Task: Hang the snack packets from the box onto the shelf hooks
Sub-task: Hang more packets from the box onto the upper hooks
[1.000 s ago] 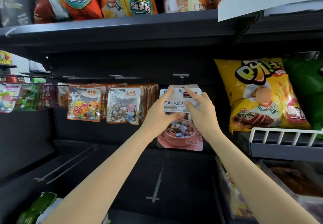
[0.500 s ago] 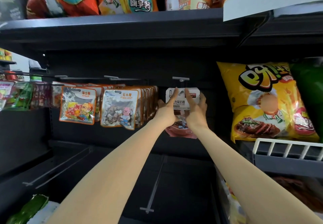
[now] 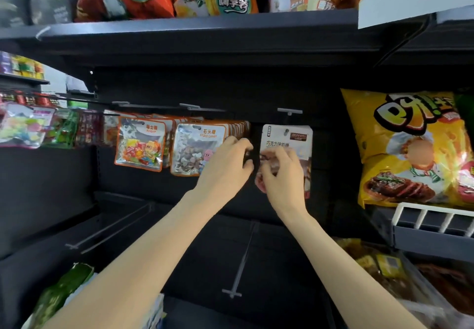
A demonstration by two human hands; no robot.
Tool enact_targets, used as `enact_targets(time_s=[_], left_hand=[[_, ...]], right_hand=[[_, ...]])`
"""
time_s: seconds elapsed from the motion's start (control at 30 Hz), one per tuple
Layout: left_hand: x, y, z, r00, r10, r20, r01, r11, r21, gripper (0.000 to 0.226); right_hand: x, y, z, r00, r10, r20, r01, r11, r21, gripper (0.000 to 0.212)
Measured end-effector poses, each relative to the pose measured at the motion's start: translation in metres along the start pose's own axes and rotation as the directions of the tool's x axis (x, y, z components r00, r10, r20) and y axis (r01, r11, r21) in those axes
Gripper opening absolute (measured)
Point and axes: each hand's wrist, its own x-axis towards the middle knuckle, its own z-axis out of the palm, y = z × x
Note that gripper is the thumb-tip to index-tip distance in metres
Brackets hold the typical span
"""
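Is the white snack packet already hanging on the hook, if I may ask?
Yes, the white packet hangs from the hook, whose tip pokes through its hole.

packet (image 3: 287, 136) hanging on hook (image 3: 289, 111), candy packets (image 3: 197, 149) left, chip bag (image 3: 410, 149) right
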Motion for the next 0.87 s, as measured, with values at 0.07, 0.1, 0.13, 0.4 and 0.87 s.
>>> enact_targets(time_s=[0.07,0.1,0.13,0.4,0.87], left_hand=[[-0.019,-0.019,-0.022,0.998,0.000,-0.065,0.000,1.000,0.001,0.025],[-0.030,-0.030,-0.034,0.996,-0.017,-0.086,0.016,1.000,-0.004,0.022],[-0.040,-0.043,-0.045,0.994,-0.040,-0.104,0.039,0.999,-0.009,0.019],[-0.140,-0.197,-0.147,0.901,-0.383,-0.204,0.387,0.922,-0.018,0.012],[-0.383,-0.517,-0.316,0.409,-0.906,-0.113,0.913,0.407,0.039,0.014]], right_hand=[[-0.010,-0.027,0.011,0.997,-0.075,0.021,0.072,0.993,0.094,0.019],[-0.015,-0.041,0.019,0.994,-0.103,0.038,0.098,0.987,0.131,0.018],[-0.020,-0.053,0.028,0.991,-0.122,0.060,0.111,0.981,0.162,0.017],[-0.088,-0.171,0.168,0.902,-0.185,0.391,0.055,0.946,0.320,0.016],[-0.292,-0.366,0.505,0.449,-0.133,0.884,-0.252,0.930,0.269,0.022]])
